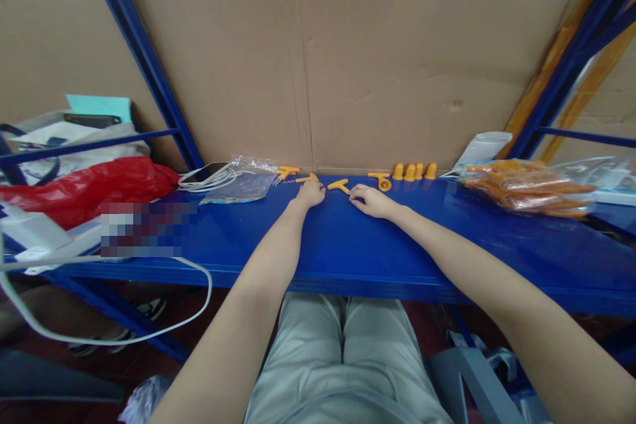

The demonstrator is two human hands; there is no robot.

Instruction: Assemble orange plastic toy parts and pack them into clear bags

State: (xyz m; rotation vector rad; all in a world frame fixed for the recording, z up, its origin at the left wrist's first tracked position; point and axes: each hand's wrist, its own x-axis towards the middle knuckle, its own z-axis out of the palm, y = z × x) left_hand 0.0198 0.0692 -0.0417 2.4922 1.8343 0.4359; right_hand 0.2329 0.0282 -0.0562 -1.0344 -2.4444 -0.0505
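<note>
Both my arms reach out over a blue metal shelf point(348, 245). My left hand point(310, 193) rests at the back of the shelf, fingers curled over a small orange T-shaped plastic part point(307, 178). My right hand point(370, 199) lies beside it, fingers curled, its fingertips by another orange T-shaped part point(340, 185). A third T-shaped part point(287, 171) lies further left, and an orange part with a round end point(381, 179) sits to the right. Several small orange caps point(413, 171) stand in a row against the cardboard.
A cardboard sheet point(348, 59) backs the shelf. At the right lies a clear bag of orange parts point(527, 185). At the left are a phone with white cable point(206, 174), a plastic pouch point(241, 185), a red bag point(84, 189) and a white charger point(34, 232).
</note>
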